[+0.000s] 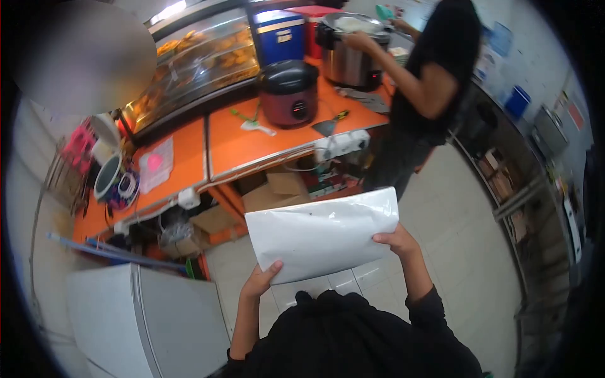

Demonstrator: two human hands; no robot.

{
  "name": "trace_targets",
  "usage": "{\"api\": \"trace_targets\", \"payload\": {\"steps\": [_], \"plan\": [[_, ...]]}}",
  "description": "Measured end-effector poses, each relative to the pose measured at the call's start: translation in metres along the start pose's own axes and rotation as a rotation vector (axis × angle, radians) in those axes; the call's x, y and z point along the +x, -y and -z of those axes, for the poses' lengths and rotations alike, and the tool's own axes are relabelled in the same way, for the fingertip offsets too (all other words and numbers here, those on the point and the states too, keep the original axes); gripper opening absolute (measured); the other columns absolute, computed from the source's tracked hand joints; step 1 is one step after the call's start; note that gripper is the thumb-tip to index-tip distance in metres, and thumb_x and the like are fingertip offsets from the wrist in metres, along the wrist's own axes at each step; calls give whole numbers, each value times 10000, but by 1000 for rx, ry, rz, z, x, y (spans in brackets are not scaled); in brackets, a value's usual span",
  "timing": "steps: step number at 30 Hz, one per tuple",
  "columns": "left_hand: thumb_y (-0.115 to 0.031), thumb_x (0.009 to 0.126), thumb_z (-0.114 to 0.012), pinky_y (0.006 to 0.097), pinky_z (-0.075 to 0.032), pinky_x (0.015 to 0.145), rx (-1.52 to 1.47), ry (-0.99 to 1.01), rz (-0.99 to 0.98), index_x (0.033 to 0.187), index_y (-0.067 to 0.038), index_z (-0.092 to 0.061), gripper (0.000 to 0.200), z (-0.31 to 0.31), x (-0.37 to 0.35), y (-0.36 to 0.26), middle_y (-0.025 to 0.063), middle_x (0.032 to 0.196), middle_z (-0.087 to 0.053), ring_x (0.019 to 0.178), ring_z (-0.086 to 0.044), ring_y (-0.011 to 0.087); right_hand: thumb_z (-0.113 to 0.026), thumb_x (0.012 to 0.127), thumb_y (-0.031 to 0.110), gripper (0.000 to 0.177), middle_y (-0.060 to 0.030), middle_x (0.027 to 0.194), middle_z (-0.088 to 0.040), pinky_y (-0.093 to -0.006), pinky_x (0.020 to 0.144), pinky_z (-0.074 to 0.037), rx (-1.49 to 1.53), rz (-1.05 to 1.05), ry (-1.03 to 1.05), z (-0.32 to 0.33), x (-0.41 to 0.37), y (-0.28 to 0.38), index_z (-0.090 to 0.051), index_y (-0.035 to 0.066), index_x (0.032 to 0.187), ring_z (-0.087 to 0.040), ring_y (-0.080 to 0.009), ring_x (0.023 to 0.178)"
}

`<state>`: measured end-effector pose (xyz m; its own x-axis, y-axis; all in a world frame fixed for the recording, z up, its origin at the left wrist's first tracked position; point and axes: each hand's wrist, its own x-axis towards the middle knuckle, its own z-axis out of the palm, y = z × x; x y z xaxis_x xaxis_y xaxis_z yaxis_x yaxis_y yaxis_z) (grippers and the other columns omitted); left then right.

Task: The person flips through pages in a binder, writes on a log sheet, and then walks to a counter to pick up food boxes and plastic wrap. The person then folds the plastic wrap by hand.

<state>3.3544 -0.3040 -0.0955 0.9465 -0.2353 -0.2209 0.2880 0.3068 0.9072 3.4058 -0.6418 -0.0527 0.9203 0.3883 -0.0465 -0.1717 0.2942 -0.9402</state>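
A wide, glossy white paper sheet (321,236) is stretched out in front of my body, above the tiled floor. Its surface shines and ripples slightly toward the right end. My left hand (258,281) grips the lower left corner, thumb on top. At the right edge, my right hand (398,240) pinches the sheet with its thumb over the face; the other fingers are hidden beneath. Beyond the sheet stands an orange table (236,148) with a dark red rice cooker (290,104).
Another person (435,75) at the right works over a large steel cooker (351,63). A glass food case (201,69), a blue cooler box (280,41) and a power strip (342,145) are along the table. A white fridge (179,315) stands at lower left, shelving (504,189) at right.
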Motion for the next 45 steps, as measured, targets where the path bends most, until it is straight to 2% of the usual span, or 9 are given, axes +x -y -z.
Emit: {"api": "trace_targets", "payload": {"steps": [4,12,15,18,22,25,30,37,45], "plan": [[-228,796,-664,350,-383,940,190,237,-40,1264,28,-399,595,-53,24,-10,120,1193,-503,1117,-467,232,-703,758,128,562,-82,1169,-540,-313,950,-368,-79,177,-107,29,-67,38,-449,-7,1241,-486,-177,1087],[-192,777,-704,322,-422,868,235,577,-111,1135,-8,-517,444,-205,61,49,69,1073,-578,996,-527,169,-695,778,192,495,-115,1129,-574,-304,906,-408,-357,-123,-355,83,-256,100,-511,7,1199,-511,-180,1065],[-231,813,-675,298,-432,830,318,606,-110,1082,-13,-550,368,-293,43,59,45,1000,-592,942,-536,146,-645,796,221,577,-165,1299,-453,-332,953,-369,-177,310,78,93,-311,89,-429,4,1285,-471,-216,1141],[-241,808,-682,288,-435,820,472,733,132,1063,-17,-563,360,-349,45,78,32,976,-597,922,-537,126,-619,807,233,602,-168,1327,-410,-353,974,-340,-227,228,13,68,-351,104,-390,4,1315,-462,-233,1132],[-205,778,-709,286,-458,752,321,988,135,994,-40,-583,300,-410,43,113,15,900,-607,828,-560,120,-528,840,140,385,-149,1157,-491,-363,920,-346,-70,-31,-196,78,-384,97,-507,-30,1184,-497,-234,998],[-164,769,-716,281,-451,733,390,985,133,971,-38,-598,266,-441,42,113,11,896,-609,837,-551,105,-546,793,138,174,-160,1029,-512,-296,816,-346,207,109,-300,100,-406,75,-598,-26,767,-496,-214,878],[-140,792,-681,273,-449,738,491,1155,91,948,-17,-618,208,-482,72,126,31,853,-620,822,-563,121,-616,742,333,377,-126,1002,-523,-308,813,-356,652,233,-148,139,-410,82,-551,-5,897,-494,-216,878],[-82,819,-591,319,-456,768,684,1687,-1,1025,-6,-605,220,-597,139,178,129,950,-652,858,-614,195,-530,896,411,355,54,811,-516,-194,607,-369,48,-552,-318,252,-424,73,-534,60,951,-457,-16,716],[-197,777,-666,329,-469,736,700,1816,-16,1116,-63,-558,380,-739,219,223,156,918,-639,827,-618,262,-476,926,389,401,8,766,-597,-189,573,-417,394,-331,-1018,355,-441,113,-600,9,937,-519,-57,636]]}}
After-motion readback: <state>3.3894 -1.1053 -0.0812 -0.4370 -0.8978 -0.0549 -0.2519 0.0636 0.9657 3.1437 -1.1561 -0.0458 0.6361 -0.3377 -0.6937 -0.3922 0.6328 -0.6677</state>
